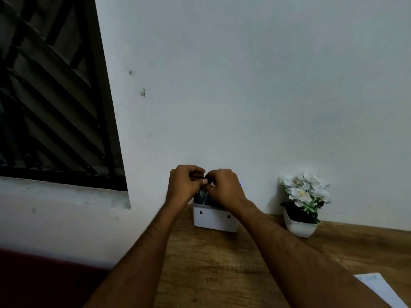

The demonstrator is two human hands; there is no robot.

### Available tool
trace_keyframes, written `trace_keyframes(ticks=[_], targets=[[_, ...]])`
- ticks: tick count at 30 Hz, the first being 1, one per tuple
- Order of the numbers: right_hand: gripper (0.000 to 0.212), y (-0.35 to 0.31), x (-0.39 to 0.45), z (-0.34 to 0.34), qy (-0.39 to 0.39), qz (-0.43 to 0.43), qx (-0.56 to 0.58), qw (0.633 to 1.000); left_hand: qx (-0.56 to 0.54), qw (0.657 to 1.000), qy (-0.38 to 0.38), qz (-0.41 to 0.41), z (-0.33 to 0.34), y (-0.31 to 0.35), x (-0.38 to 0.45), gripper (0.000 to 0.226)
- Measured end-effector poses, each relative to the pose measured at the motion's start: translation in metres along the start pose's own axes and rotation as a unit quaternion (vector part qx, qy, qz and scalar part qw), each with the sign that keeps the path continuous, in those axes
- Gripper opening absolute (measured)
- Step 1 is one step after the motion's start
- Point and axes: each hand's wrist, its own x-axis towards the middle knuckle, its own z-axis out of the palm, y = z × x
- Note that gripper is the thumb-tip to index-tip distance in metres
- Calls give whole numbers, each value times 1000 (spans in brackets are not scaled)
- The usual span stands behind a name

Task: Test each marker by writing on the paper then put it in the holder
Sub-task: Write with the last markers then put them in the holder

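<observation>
A pale wall [244,85] rises behind a wooden table [211,270], with a dark, perhaps louvred window [51,96] at left

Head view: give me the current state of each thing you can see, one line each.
left hand: fingers curled, above the holder, pinching something small and dark; what it is I cannot tell.
right hand: fingers curled, meeting the left hand on the same dark thing.
holder: upright on the table against the wall, dark items inside.
paper: flat at the table's near right edge.
flower pot: upright, right of the holder.
table: wooden.
</observation>
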Motion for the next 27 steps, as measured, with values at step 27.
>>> trace_keyframes(ticks=[27], targets=[[25,65,-169,-121,98,73,-48,991,60,997,-20,37,72,79,-141,39]])
